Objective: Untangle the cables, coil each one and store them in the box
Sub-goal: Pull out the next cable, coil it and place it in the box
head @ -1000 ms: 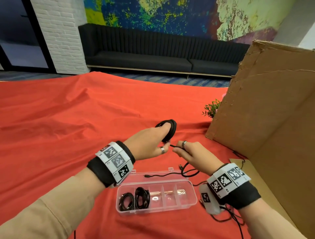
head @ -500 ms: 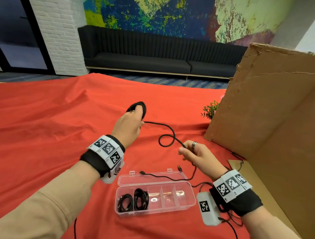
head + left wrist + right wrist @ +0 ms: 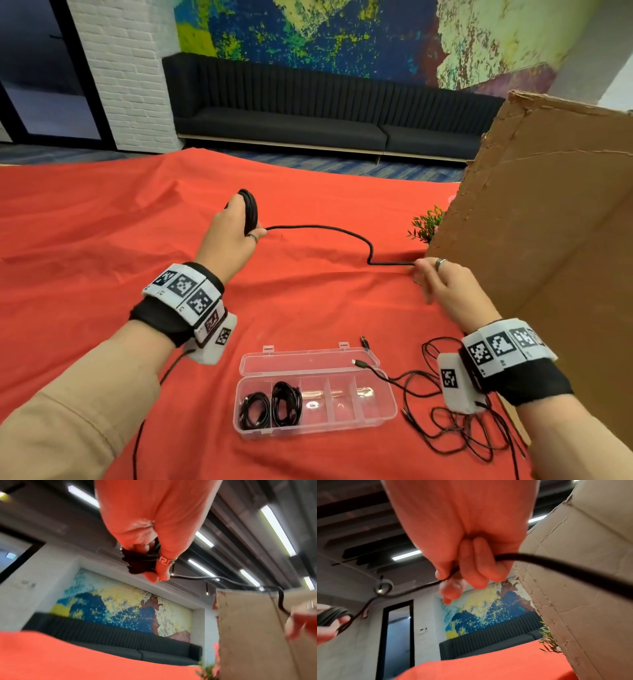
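A black cable was held above the red cloth, its wound coil gripped in the left hand and its free run pinched by the right hand. It appeared light and limp, best taken near the coil. Two coils were counted in the clear box; loose cable lay beside it

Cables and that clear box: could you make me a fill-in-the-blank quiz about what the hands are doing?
1. The left hand grips a ____ of black cable.
2. The right hand pinches the same cable's loose stretch, held ____ the red cloth.
3. The clear box holds ____ coiled cables.
4. The box lid is ____.

Missing words: coil; above; two; open
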### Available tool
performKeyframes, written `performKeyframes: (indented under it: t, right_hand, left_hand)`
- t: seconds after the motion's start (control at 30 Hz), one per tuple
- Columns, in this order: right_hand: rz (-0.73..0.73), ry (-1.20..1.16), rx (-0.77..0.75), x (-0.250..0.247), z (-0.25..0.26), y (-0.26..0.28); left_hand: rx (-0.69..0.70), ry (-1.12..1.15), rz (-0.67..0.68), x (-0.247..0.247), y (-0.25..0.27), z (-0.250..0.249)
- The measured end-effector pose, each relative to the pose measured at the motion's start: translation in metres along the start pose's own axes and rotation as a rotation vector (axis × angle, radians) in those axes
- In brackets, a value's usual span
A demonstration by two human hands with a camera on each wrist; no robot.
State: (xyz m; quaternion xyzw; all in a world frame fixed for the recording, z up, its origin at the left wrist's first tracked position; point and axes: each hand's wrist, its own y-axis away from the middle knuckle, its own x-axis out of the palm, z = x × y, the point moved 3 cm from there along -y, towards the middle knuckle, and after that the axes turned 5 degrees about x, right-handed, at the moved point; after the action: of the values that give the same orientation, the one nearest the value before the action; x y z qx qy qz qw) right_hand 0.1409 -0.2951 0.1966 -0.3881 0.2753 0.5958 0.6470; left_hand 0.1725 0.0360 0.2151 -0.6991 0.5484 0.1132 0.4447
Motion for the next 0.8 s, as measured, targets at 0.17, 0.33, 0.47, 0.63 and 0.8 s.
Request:
performKeyframes:
  t: [0.17, 0.33, 0.47, 0.63, 0.8]
  right_hand:
    - [-0.091, 0.030, -0.346, 0.004, 0.019, 0.015]
    - [-0.176, -0.029, -0.365, -0.007, 0.027, 0.019]
    - [-0.179, -0.311, -0.175, -0.021, 0.022, 0.011]
    - [-0.024, -0.426, -0.012, -0.018, 0.005, -0.006]
    - [0.357, 0.545, 0.308, 0.002, -0.045, -0.015]
  left_hand:
    - [-0.098, 0.022, -0.008, -0.001, -0.005, 0.003]
    - [-0.051, -0.044, 0.102, 0.007, -0.001, 0.009]
    - [0.031, -0.073, 0.201, 0.017, 0.004, 0.009]
    - [0.105, 0.034, 0.267, 0.014, 0.007, 0.002]
    - [0.042, 0.298, 0.231, 0.008, 0.008, -0.004]
